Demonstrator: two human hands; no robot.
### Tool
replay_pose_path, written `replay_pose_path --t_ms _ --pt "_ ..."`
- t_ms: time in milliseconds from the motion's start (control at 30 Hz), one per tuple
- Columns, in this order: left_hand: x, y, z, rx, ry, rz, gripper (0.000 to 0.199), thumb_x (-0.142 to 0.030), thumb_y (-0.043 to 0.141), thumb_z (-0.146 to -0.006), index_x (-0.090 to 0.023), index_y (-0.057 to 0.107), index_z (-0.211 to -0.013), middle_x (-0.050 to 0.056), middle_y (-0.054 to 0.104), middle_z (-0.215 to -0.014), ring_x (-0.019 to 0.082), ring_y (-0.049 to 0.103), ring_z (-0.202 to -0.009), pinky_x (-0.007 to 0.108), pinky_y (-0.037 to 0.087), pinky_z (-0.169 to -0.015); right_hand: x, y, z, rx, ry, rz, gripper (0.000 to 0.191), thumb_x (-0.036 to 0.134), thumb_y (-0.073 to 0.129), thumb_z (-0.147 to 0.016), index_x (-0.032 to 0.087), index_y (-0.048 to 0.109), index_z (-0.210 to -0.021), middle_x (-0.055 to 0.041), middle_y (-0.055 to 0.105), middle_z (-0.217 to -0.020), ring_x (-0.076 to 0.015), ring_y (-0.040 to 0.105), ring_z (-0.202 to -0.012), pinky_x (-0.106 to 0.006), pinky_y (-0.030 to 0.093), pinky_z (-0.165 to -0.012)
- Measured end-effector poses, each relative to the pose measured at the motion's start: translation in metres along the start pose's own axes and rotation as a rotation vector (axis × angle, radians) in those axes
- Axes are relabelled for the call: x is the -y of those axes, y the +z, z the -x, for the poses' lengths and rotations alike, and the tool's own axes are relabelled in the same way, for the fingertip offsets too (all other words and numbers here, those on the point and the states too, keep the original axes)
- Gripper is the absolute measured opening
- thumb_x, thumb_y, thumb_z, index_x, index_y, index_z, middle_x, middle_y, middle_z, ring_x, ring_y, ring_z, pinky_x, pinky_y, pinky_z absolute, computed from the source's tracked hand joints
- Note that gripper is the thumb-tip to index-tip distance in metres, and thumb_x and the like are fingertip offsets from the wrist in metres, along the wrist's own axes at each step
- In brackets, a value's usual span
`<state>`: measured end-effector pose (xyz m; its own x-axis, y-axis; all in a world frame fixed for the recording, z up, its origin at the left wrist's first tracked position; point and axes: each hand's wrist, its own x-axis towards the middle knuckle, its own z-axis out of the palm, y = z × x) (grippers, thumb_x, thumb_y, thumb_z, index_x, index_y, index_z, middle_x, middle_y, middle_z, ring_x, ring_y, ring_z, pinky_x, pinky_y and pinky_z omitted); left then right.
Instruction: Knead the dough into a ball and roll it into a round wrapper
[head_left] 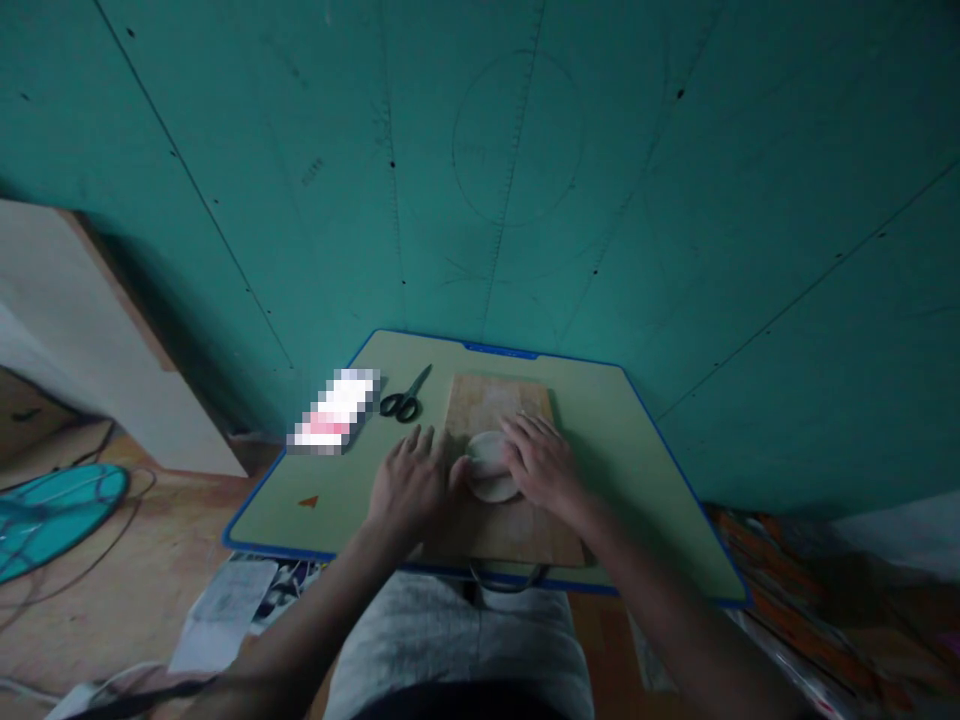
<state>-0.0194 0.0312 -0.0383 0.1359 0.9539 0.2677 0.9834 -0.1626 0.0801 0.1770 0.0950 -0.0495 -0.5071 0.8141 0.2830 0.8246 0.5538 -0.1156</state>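
Observation:
A pale, flat round piece [491, 482] lies on a wooden cutting board [495, 395]; it resembles rolled dough, but the dim light keeps me from being sure. My left hand [412, 480] rests at the board's left side, fingers stretched out, its thumb reaching the round piece's left edge. Over the right part of the piece lies my right hand [541, 462], palm down with the fingers extended, covering that edge. Black-handled scissors [406, 398] lie beyond my left hand, blades pointing away from me.
The board sits on a small blue-edged table [630, 470] against a green wall [517, 150]. A blurred-out bright rectangular object [334, 412] is on its left side, with a small orange triangle [309, 501] nearer me. A metal handle [508, 580] sticks out at the front edge.

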Motion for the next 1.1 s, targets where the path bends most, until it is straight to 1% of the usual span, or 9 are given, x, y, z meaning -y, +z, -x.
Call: replay_pose_path --t_ms 200,367,500,633,767,867,967,1033,1100 --pt "0.019 0.007 -0.037 0.005 -0.053 -0.014 0.047 -0.044 0.037 -0.102 -0.011 0.063 -0.122 0.021 0.064 -0.124 0.035 0.058 -0.122 0.048 0.051 -0.096 -0.007 0.005 -0.057 0.105 0.112 -0.019 0.041 0.037 0.037 -0.101 0.024 0.063 -0.131 -0.0066 0.061 -0.139 -0.0232 0.054 -0.127 -0.041 0.038 -0.108" --pt "0.022 0.008 -0.038 0.012 -0.083 -0.005 0.046 -0.043 0.033 -0.102 -0.012 0.065 -0.116 0.020 0.066 -0.120 0.032 0.062 -0.116 0.044 0.052 -0.093 -0.009 0.005 -0.067 0.129 0.079 -0.010 0.040 0.035 0.037 -0.101 0.024 0.064 -0.129 -0.0085 0.061 -0.138 -0.0235 0.054 -0.127 -0.041 0.038 -0.106" --pt "0.010 0.009 -0.017 -0.050 -0.013 -0.080 0.046 -0.043 0.040 -0.100 -0.010 0.062 -0.123 0.023 0.061 -0.133 0.036 0.052 -0.131 0.046 0.047 -0.102 -0.007 0.004 -0.041 0.079 0.059 0.017 0.041 0.033 0.041 -0.099 0.022 0.063 -0.131 -0.0101 0.059 -0.141 -0.0255 0.051 -0.131 -0.043 0.035 -0.111" --pt "-0.009 0.007 0.013 -0.098 0.063 -0.089 0.047 -0.044 0.048 -0.097 -0.012 0.058 -0.130 0.020 0.061 -0.135 0.037 0.054 -0.129 0.048 0.048 -0.101 -0.005 0.001 0.000 0.002 -0.012 -0.002 0.044 0.031 0.037 -0.100 0.016 0.060 -0.135 -0.0117 0.059 -0.141 -0.0259 0.048 -0.134 -0.044 0.032 -0.116" --pt "-0.016 0.006 0.034 -0.113 0.174 -0.051 0.038 -0.029 0.052 -0.095 -0.014 0.058 -0.129 0.017 0.062 -0.136 0.034 0.056 -0.126 0.049 0.047 -0.102 -0.002 -0.002 0.040 -0.078 -0.044 -0.039 0.049 0.033 0.039 -0.100 0.011 0.053 -0.141 -0.0153 0.054 -0.146 -0.0292 0.044 -0.138 -0.051 0.032 -0.117" --pt "-0.008 0.006 0.028 -0.095 0.237 -0.003 0.033 -0.027 0.053 -0.095 -0.016 0.059 -0.126 0.016 0.063 -0.134 0.032 0.058 -0.124 0.048 0.047 -0.099 0.001 -0.004 0.065 -0.110 -0.055 -0.088 0.052 0.031 0.044 -0.098 0.014 0.047 -0.147 -0.0158 0.054 -0.145 -0.0301 0.044 -0.138 -0.054 0.036 -0.115" --pt "0.005 0.003 0.010 0.043 0.274 0.049 0.023 -0.022 0.055 -0.093 -0.020 0.063 -0.115 0.012 0.069 -0.120 0.028 0.065 -0.110 0.043 0.050 -0.090 0.002 -0.009 0.085 -0.162 0.007 -0.169 0.056 0.030 0.047 -0.096 0.021 0.039 -0.151 -0.0142 0.048 -0.150 -0.0291 0.043 -0.140 -0.052 0.043 -0.111" --pt "0.015 -0.002 0.001 0.115 0.243 0.097 0.018 -0.018 0.053 -0.092 -0.021 0.064 -0.107 0.009 0.072 -0.107 0.026 0.068 -0.099 0.040 0.050 -0.085 0.002 -0.014 0.094 -0.250 0.096 -0.213 0.059 0.032 0.047 -0.097 0.023 0.033 -0.153 -0.0146 0.043 -0.153 -0.0293 0.041 -0.141 -0.051 0.045 -0.109" --pt "0.023 -0.007 -0.004 0.098 0.134 0.186 0.017 -0.019 0.050 -0.093 -0.021 0.062 -0.105 0.008 0.072 -0.100 0.025 0.069 -0.091 0.037 0.050 -0.079 0.003 -0.015 0.098 -0.326 0.179 -0.237 0.060 0.035 0.046 -0.098 0.021 0.030 -0.154 -0.0162 0.046 -0.149 -0.0301 0.044 -0.139 -0.052 0.046 -0.108"
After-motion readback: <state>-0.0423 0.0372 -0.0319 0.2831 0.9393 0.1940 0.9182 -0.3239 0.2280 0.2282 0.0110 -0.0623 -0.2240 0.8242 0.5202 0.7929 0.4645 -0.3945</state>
